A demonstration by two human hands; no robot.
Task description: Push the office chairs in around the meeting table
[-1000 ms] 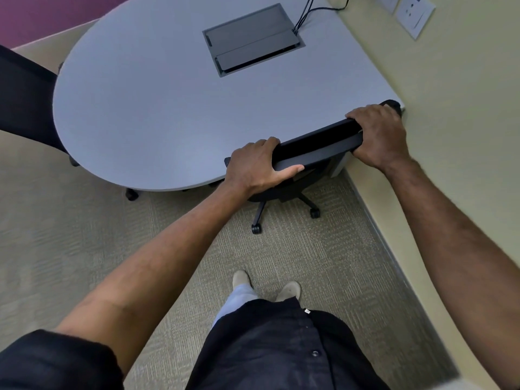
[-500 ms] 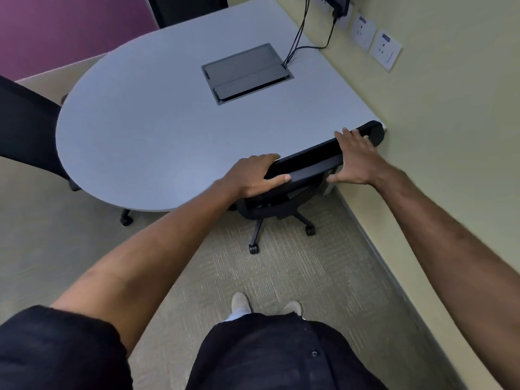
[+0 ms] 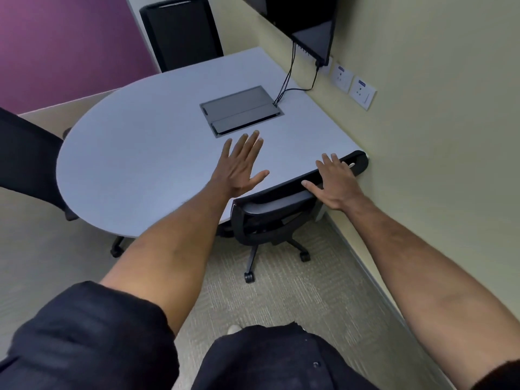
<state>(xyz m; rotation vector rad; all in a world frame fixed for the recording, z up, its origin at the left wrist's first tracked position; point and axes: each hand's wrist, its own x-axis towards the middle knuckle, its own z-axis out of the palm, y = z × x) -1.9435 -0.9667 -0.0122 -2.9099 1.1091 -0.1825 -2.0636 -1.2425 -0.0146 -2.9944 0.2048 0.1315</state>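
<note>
At the near right edge of the grey bench (image 3: 135, 164), beside the wall, the black office chair (image 3: 270, 218) is tucked under, its backrest top touched by the spread right hand (image 3: 334, 182), while the left hand (image 3: 242, 167) is held spread and empty above the bench.

I saw soft, even room light, faint shadows, slight blur throughout, and wide-angle bending toward the frame's edges.
</note>
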